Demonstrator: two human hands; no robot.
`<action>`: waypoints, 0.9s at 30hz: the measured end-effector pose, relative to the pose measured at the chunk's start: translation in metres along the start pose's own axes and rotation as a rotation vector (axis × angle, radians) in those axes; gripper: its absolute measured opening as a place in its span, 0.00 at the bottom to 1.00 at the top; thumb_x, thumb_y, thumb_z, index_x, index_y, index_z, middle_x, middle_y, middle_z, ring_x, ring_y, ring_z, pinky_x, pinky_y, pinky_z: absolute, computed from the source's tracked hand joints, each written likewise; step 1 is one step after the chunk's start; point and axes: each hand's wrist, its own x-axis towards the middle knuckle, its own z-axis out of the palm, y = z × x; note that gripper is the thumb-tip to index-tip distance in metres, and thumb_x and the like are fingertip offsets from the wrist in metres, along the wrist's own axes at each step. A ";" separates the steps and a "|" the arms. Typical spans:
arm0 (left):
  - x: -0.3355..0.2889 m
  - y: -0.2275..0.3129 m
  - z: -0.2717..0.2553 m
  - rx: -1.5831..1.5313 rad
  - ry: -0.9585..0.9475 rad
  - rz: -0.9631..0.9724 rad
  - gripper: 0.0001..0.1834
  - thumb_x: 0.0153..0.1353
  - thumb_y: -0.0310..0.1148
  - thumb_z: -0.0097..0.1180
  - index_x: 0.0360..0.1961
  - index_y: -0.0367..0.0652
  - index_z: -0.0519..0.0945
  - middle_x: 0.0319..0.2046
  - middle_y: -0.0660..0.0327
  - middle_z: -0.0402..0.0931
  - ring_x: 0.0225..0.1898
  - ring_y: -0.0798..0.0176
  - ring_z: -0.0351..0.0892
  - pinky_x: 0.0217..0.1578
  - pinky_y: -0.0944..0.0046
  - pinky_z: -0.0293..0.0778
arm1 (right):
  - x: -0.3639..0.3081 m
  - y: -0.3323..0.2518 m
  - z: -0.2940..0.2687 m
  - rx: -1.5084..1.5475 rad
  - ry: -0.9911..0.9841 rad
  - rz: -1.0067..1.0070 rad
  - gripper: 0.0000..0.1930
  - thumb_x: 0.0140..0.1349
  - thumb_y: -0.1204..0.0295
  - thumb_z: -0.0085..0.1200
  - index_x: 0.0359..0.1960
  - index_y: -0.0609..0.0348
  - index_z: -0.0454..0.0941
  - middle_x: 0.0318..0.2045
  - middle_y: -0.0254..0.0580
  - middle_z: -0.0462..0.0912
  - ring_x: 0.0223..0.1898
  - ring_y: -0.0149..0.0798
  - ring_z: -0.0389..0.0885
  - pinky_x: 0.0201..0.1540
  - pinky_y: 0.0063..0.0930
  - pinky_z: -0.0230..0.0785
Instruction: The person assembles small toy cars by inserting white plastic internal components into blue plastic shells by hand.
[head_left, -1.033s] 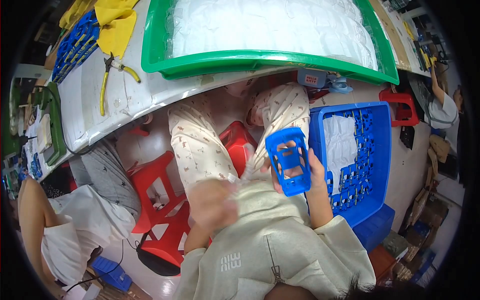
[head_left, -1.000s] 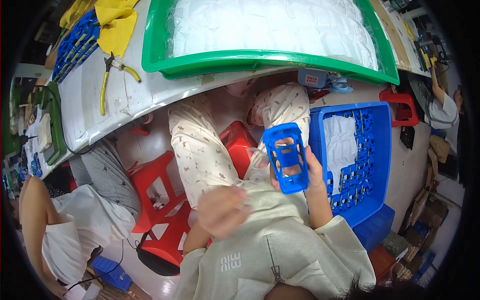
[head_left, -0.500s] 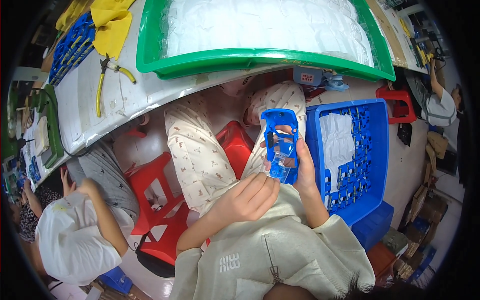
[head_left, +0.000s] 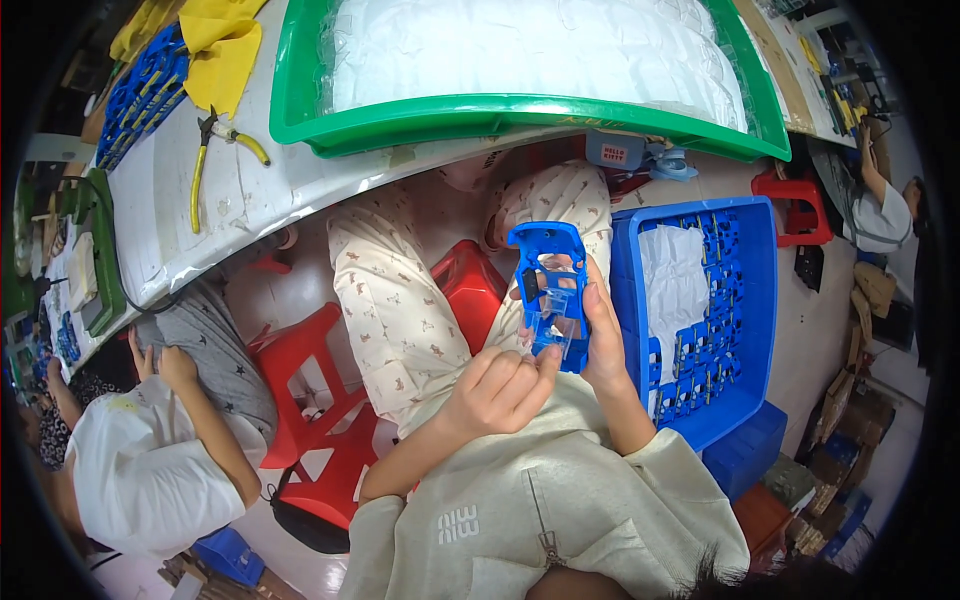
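The left hand (head_left: 500,393) grips a clear plastic piece (head_left: 562,326) between thumb and fingertips, against the lower part of a blue plastic frame (head_left: 560,282). That frame is above the lap, tilted — the right hand (head_left: 604,335) clasps its right side, fingers partly hidden behind it. Right of the knees, a blue crate (head_left: 768,300) holds more blue frames, white packets (head_left: 672,280) along its left edge. Farther off, yellow-handled cutting pliers (head_left: 199,180) lie near the desk's (head_left: 290,180) front edge — left of a green tray (head_left: 450,108).
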 end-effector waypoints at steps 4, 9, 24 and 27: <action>0.001 -0.001 0.000 0.025 -0.003 -0.001 0.06 0.49 0.27 0.55 0.31 0.42 0.78 0.18 0.68 0.63 0.24 0.70 0.66 0.28 0.71 0.66 | 0.001 0.008 -0.001 -0.046 0.007 -0.056 0.28 0.61 0.48 0.35 0.52 0.60 0.56 0.41 0.56 0.71 0.40 0.42 0.75 0.35 0.28 0.73; 0.008 0.003 0.006 0.041 -0.099 -0.198 0.19 0.48 0.41 0.55 0.40 0.43 0.77 0.38 0.63 0.72 0.32 0.65 0.65 0.33 0.66 0.62 | -0.002 0.006 0.000 0.075 -0.049 0.013 0.24 0.64 0.54 0.36 0.53 0.61 0.59 0.49 0.41 0.66 0.51 0.32 0.65 0.54 0.26 0.58; 0.024 -0.017 0.014 -0.402 0.121 -0.889 0.17 0.47 0.28 0.57 0.40 0.34 0.70 0.36 0.51 0.68 0.39 0.52 0.68 0.43 0.58 0.61 | -0.001 0.005 0.007 0.148 -0.142 0.064 0.25 0.63 0.55 0.38 0.55 0.58 0.55 0.47 0.40 0.68 0.42 0.28 0.71 0.45 0.21 0.64; 0.020 -0.024 0.020 -0.991 -0.062 -1.195 0.09 0.52 0.27 0.53 0.34 0.37 0.72 0.31 0.54 0.68 0.33 0.55 0.68 0.36 0.61 0.64 | -0.001 0.006 0.008 0.030 -0.102 0.073 0.25 0.62 0.55 0.39 0.54 0.59 0.55 0.45 0.40 0.68 0.41 0.28 0.70 0.45 0.21 0.64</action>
